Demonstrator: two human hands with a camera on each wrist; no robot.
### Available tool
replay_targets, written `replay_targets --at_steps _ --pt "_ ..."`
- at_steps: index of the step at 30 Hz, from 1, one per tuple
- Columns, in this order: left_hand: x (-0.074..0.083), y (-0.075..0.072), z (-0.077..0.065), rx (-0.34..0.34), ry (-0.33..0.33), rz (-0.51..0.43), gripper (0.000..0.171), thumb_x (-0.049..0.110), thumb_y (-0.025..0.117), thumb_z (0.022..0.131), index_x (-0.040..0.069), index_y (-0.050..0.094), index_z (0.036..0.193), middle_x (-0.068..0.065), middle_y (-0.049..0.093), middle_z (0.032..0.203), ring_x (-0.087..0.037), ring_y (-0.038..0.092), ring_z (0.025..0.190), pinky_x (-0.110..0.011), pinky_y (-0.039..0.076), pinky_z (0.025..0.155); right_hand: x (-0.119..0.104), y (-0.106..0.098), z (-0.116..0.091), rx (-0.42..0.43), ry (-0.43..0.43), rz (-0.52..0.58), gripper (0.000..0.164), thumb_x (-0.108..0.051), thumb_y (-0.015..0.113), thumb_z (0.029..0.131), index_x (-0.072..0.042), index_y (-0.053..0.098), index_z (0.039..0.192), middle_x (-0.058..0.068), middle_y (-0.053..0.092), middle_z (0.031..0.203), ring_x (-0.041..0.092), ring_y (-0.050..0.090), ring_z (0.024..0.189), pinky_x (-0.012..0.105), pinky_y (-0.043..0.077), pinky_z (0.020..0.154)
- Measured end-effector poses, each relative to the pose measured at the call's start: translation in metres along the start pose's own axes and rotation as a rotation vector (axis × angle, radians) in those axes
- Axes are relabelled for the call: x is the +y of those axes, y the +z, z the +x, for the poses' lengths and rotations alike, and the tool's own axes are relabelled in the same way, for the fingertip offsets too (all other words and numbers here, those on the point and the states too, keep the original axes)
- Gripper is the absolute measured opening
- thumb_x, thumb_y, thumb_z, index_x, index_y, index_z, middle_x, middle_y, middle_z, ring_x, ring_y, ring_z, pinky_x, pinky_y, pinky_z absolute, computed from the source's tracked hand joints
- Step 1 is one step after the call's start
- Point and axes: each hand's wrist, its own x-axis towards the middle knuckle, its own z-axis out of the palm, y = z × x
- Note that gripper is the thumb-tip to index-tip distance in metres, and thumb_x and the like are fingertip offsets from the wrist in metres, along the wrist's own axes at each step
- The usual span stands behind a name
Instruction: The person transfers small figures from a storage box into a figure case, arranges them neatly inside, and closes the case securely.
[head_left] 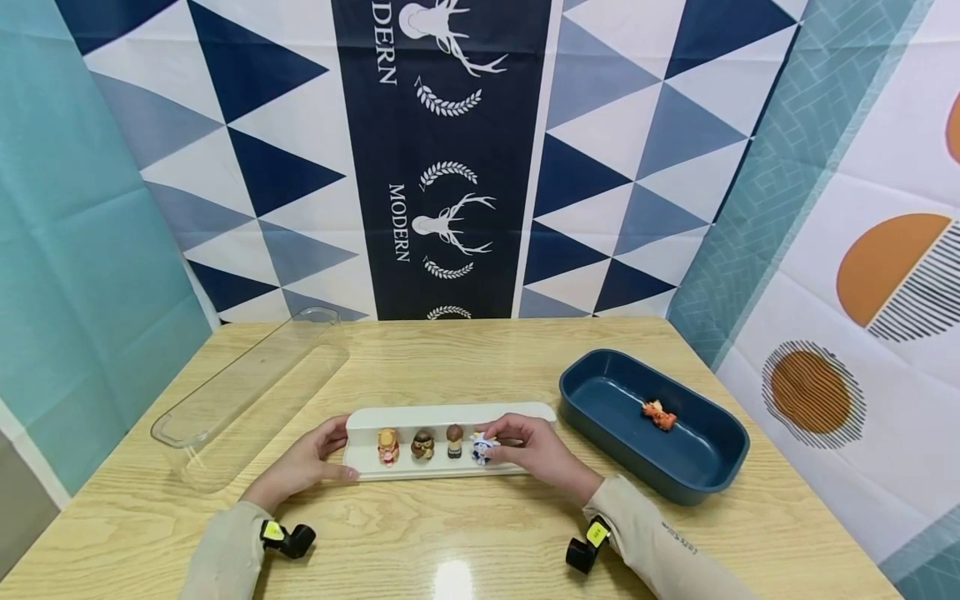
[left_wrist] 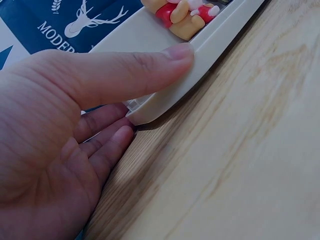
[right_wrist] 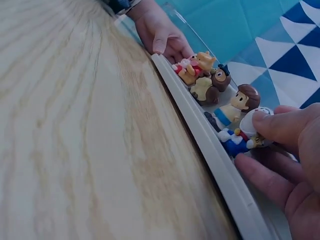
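Observation:
A white ledge-like tray (head_left: 450, 413) with a raised back lies across the table, bearing a row of figurines. From the left they are a yellow bear figurine in red (head_left: 387, 447), a brown owl figurine (head_left: 422, 446), a brown-haired boy figurine (head_left: 454, 442) and a white-and-blue figurine (right_wrist: 236, 142). My left hand (head_left: 303, 462) holds the tray's left end, its thumb (left_wrist: 175, 55) on the front edge and the other fingers around the end. The right hand (head_left: 536, 450) pinches the white-and-blue figurine between thumb and fingers near the tray's right end; the fingers partly cover it.
On the right stands a dark blue bin (head_left: 607, 408) with an orange figurine (head_left: 659, 415) lying inside. A long clear plastic container (head_left: 255, 375) stands on the left of the wooden table (head_left: 420, 533). Patterned cloths (head_left: 450, 150) hang behind and at both sides.

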Motion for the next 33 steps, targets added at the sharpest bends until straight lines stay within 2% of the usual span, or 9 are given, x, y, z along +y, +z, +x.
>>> replay_targets --at_steps 2,6,11,18,24,28,33 --pt "0.0 0.0 0.0 0.004 -0.006 0.005 0.089 -0.002 0.083 0.076 -0.012 0.031 0.147 -0.03 0.048 0.136 -0.049 0.044 0.13 -0.052 0.035 0.111 -0.002 -0.001 0.0 0.012 -0.02 -0.098 0.012 -0.006 0.073 0.09 -0.004 0.07 0.102 0.015 0.068 0.123 0.019 0.069 0.1 0.03 0.059 0.082" --pt "0.0 0.0 0.001 0.002 -0.004 0.008 0.089 -0.002 0.083 0.076 -0.013 0.031 0.147 -0.03 0.048 0.136 -0.049 0.044 0.13 -0.052 0.035 0.112 -0.005 -0.003 0.001 0.015 -0.053 -0.217 0.012 -0.01 0.075 0.089 -0.012 0.075 0.101 0.006 0.071 0.119 0.017 0.071 0.092 0.029 0.059 0.077" --pt "-0.001 -0.001 0.001 -0.002 0.002 -0.003 0.088 -0.003 0.083 0.076 -0.013 0.031 0.146 -0.03 0.048 0.136 -0.049 0.043 0.13 -0.052 0.034 0.112 -0.009 -0.005 0.004 -0.007 -0.13 -0.333 0.014 -0.006 0.075 0.088 -0.011 0.076 0.102 0.006 0.072 0.116 0.014 0.071 0.087 0.028 0.06 0.072" --pt "-0.002 -0.002 0.001 -0.006 -0.005 -0.008 0.089 -0.002 0.083 0.076 -0.013 0.031 0.146 -0.029 0.048 0.135 -0.049 0.044 0.13 -0.052 0.034 0.112 -0.016 -0.009 0.005 -0.059 -0.229 -0.479 0.018 0.0 0.074 0.087 -0.008 0.075 0.103 0.01 0.072 0.115 0.012 0.071 0.088 0.023 0.06 0.071" --pt "-0.002 -0.002 0.002 -0.004 -0.007 -0.008 0.088 -0.002 0.083 0.076 -0.012 0.032 0.146 -0.029 0.049 0.135 -0.048 0.044 0.13 -0.053 0.034 0.112 -0.017 -0.012 0.005 -0.087 -0.41 -0.649 0.021 0.002 0.075 0.086 -0.006 0.074 0.105 0.011 0.072 0.114 0.015 0.07 0.092 0.019 0.058 0.072" --pt "-0.002 -0.002 0.002 -0.003 -0.007 -0.007 0.088 -0.002 0.083 0.076 -0.012 0.032 0.146 -0.029 0.049 0.134 -0.048 0.044 0.129 -0.053 0.034 0.112 -0.018 -0.013 0.006 -0.061 -0.515 -0.772 0.021 0.001 0.077 0.084 -0.008 0.074 0.103 0.008 0.072 0.112 0.017 0.069 0.093 0.022 0.057 0.073" --pt "-0.002 -0.001 0.001 -0.001 -0.006 -0.008 0.088 -0.002 0.084 0.075 -0.013 0.032 0.146 -0.029 0.05 0.134 -0.048 0.045 0.129 -0.053 0.034 0.112 -0.018 -0.012 0.007 -0.037 -0.581 -0.852 0.02 0.002 0.077 0.083 -0.008 0.074 0.1 0.009 0.073 0.11 0.021 0.07 0.097 0.03 0.059 0.08"
